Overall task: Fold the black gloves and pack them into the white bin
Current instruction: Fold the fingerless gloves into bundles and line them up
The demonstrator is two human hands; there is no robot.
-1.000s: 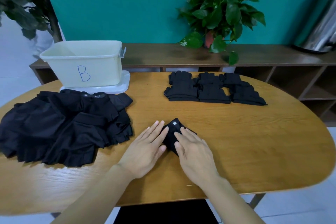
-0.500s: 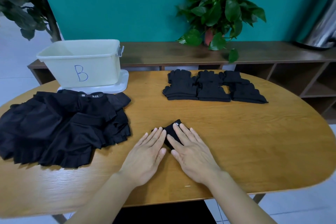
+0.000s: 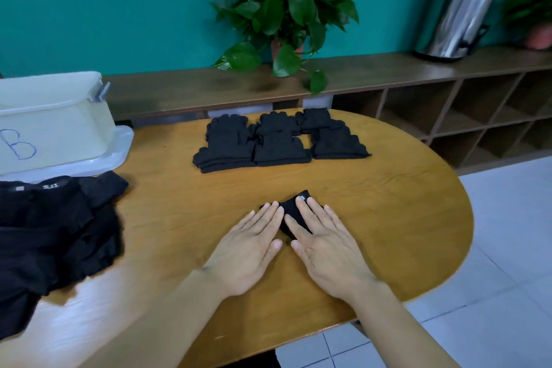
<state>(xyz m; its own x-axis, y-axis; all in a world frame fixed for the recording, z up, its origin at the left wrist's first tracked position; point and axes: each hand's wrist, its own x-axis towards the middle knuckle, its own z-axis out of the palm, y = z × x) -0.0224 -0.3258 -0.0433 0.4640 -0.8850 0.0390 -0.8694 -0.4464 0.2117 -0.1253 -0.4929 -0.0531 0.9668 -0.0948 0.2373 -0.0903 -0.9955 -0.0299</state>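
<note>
A small folded black glove (image 3: 294, 210) lies on the wooden table near its front middle. My left hand (image 3: 249, 249) lies flat with straight fingers, its fingertips touching the glove's left edge. My right hand (image 3: 327, 243) presses flat on the glove's right half and hides part of it. Several folded black gloves (image 3: 277, 140) sit in neat stacks farther back. A loose heap of unfolded black gloves (image 3: 56, 227) fills the left side. The white bin (image 3: 56, 122), marked with a blue B, stands at the back left on its lid.
The oval table (image 3: 388, 203) ends close on the right, with tiled floor beyond. Behind it runs a low wooden shelf (image 3: 388, 81) carrying a potted plant (image 3: 283, 9) and a steel urn (image 3: 460, 6).
The view has swung to the right, so the bin and the glove heap now sit at the left edge. Both hands stay flat on the folded glove, nearly as before.
</note>
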